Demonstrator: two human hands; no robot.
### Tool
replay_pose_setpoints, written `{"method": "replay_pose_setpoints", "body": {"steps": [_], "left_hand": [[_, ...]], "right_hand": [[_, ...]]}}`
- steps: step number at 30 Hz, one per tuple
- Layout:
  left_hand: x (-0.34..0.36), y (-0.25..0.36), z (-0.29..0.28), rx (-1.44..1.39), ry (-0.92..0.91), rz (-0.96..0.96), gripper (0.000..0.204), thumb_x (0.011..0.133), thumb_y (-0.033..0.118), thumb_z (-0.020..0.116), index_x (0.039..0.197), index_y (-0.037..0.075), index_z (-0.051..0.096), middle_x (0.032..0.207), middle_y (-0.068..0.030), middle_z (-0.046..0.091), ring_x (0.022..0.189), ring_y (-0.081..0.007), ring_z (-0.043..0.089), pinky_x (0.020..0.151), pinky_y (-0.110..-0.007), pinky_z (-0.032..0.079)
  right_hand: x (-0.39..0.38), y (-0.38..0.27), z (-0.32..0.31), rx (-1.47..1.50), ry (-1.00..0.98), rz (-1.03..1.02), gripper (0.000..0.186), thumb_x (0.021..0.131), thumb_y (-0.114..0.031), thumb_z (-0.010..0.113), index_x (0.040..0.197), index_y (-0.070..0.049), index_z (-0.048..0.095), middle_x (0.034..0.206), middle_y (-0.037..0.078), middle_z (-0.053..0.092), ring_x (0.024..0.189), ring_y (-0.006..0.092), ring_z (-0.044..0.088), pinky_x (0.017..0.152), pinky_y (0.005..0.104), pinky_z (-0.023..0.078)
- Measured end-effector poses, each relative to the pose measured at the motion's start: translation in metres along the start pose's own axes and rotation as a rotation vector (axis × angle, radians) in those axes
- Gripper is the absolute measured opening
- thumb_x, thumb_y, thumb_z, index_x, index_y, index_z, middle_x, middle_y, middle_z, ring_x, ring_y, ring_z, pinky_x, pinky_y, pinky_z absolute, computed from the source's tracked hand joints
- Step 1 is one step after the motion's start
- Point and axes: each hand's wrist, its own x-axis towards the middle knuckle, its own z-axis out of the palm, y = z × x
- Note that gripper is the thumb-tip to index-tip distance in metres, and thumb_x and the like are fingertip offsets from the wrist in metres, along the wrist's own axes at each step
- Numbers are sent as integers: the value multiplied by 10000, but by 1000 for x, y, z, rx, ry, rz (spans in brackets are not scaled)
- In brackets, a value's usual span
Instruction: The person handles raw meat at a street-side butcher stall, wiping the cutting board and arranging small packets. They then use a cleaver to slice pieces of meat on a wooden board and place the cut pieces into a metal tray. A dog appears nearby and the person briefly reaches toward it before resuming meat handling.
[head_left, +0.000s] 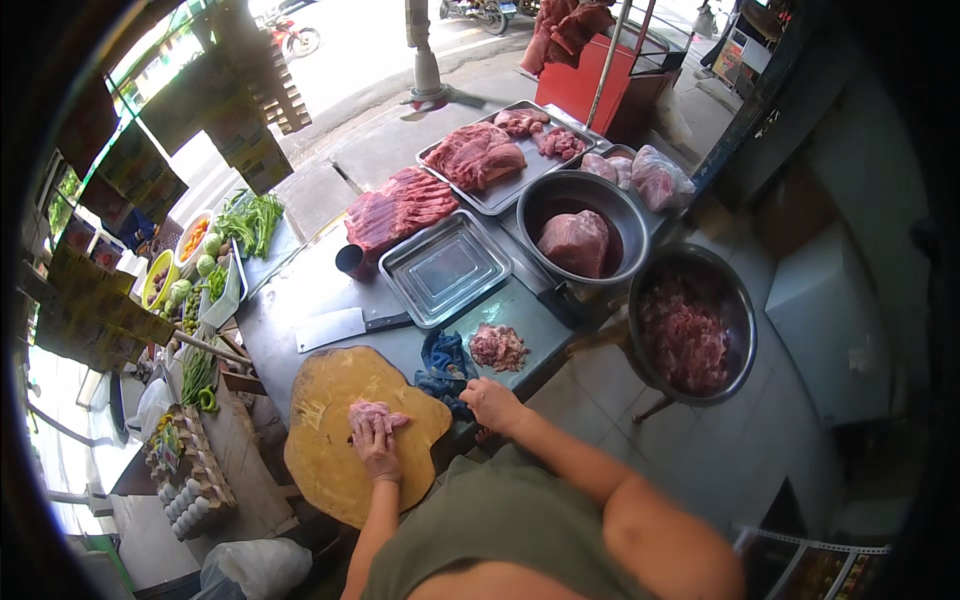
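Observation:
A thick round wooden chopping board (330, 440) lies at the table's near edge. On it, my left hand (376, 455) holds down a piece of raw meat (378, 412), fingers curved over it. My right hand (490, 402) is closed beside a crumpled blue cloth (445, 362); what it grips, if anything, is hidden. Just beyond that hand sits a small heap of chopped meat (499, 347). A cleaver (335, 328) with a dark handle rests flat past the board, near a rectangular metal tray (445, 265).
Raw ribs (400, 208) and a tray of meat (475, 158) occupy the far side. To the right stand a basin with a big meat chunk (575, 243) and a bowl of meat strips (685, 335). Vegetables (250, 222) and eggs (187, 508) are at left. A dark cup (351, 261) stands by the ribs.

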Motion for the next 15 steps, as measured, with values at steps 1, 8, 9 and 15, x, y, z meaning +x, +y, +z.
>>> {"method": "replay_pose_setpoints", "body": {"steps": [1, 8, 9, 15], "left_hand": [[1, 1, 0, 5, -1, -10, 453, 934, 238, 579, 1376, 141, 559, 1484, -191, 427, 1403, -382, 344, 1149, -520, 253], [2, 1, -3, 30, -52, -27, 463, 942, 242, 560, 1398, 162, 539, 1504, -184, 402, 1406, -382, 336, 1153, -516, 246], [2, 1, -4, 45, -51, -21, 464, 943, 242, 558, 1399, 161, 538, 1504, -182, 401, 1407, -382, 334, 1153, -513, 247], [4, 0, -2, 48, -37, -1, 463, 944, 251, 554, 1399, 163, 537, 1506, -171, 401, 1413, -379, 322, 1156, -501, 249]], "right_hand": [[-2, 2, 0, -11, -6, 11, 61, 813, -72, 591, 855, -70, 634, 910, 120, 600, 920, 334, 590, 801, 429, 506], [-14, 13, 0, -4, -31, 115, 84, 815, -98, 614, 885, -60, 639, 921, 121, 603, 923, 332, 583, 810, 416, 500], [-15, 13, 1, 6, -25, 105, 86, 812, -95, 616, 887, -60, 640, 918, 123, 602, 918, 332, 581, 810, 421, 499], [-19, 12, -2, 27, -38, 108, 147, 814, -75, 628, 954, -51, 664, 946, 132, 621, 945, 350, 577, 842, 436, 491]]}}
